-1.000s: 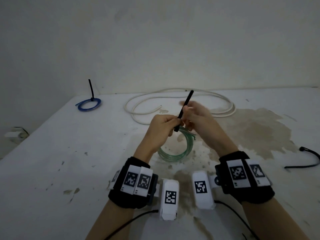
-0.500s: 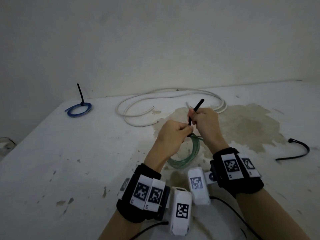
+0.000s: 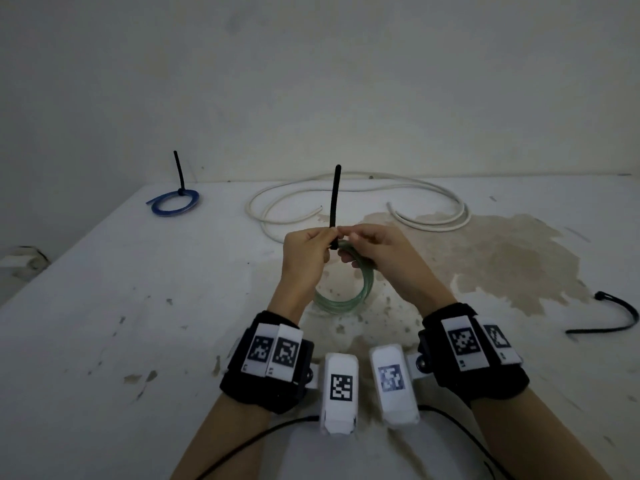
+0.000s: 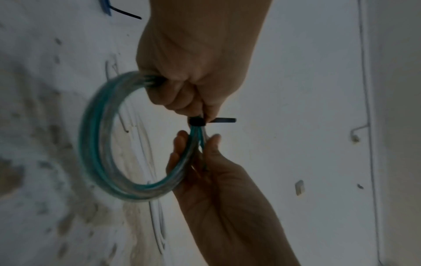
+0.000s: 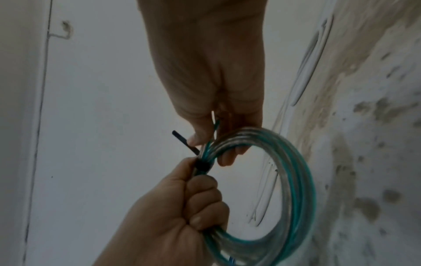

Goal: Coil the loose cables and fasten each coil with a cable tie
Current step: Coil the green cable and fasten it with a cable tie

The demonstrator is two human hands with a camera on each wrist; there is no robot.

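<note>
In the head view my left hand (image 3: 308, 247) and right hand (image 3: 375, 247) hold a coil of clear green cable (image 3: 349, 299) above the middle of the table. A black cable tie (image 3: 335, 202) is wrapped round the coil, its tail standing straight up. The left wrist view shows the tie's head (image 4: 197, 121) snug against the strands. My left hand (image 5: 200, 201) grips the coil (image 5: 293, 180) in a fist just beside the tie. My right hand pinches the strands on the tie's other side between thumb and fingers (image 4: 180, 144).
At the back left lies a blue coil (image 3: 175, 204) with its own black tie sticking up. A loose white cable (image 3: 360, 202) sprawls across the back. Another black cable tie (image 3: 613, 315) lies at the right. A brown stain (image 3: 502, 261) covers the white table.
The tie's tail has swung from leaning right to standing upright. My right hand has shifted from the tail to the coil beside the tie. The coil sits higher between my hands.
</note>
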